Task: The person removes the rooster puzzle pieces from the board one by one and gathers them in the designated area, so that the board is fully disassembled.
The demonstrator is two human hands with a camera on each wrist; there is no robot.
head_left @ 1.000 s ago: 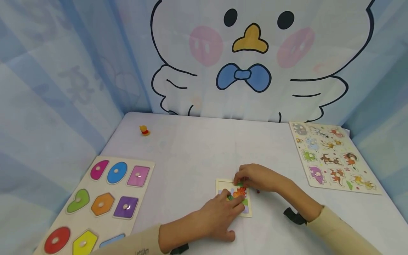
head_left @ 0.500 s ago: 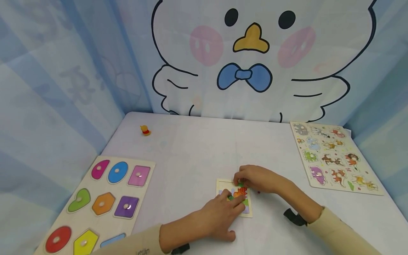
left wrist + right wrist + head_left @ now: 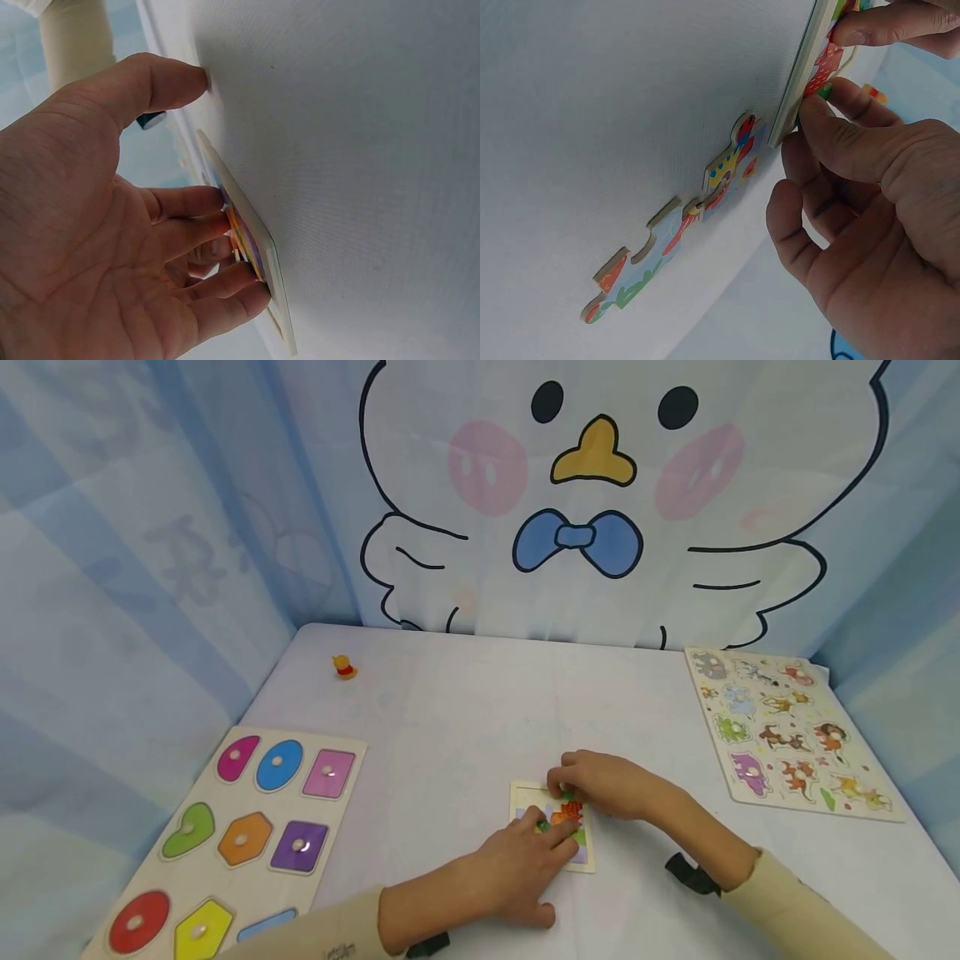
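A small wooden jigsaw tray (image 3: 579, 865) with a colourful picture lies flat on the white table. My left hand (image 3: 517, 864) rests its fingertips on the picture, fingers extended and thumb spread off to the side, as the left wrist view shows. At the tray's far right corner, my right hand (image 3: 611, 783) pinches a jigsaw piece (image 3: 824, 91) between thumb and index finger; only a green bit of it shows. Beside the tray in the right wrist view lie loose jigsaw pieces, one with yellow and red (image 3: 731, 161) and one with green leaves (image 3: 641, 262).
A peg board of coloured shapes (image 3: 330, 847) lies at the left. An animal puzzle board (image 3: 806, 802) is at the right, and a small yellow-and-red figurine (image 3: 344, 667) stands at the back left. A printed curtain (image 3: 480, 577) hangs behind the table (image 3: 450, 710).
My right hand has shifted slightly left and toward me at the tray's corner. A small dark-red spot beside it has gone out of sight. The left hand stays in place.
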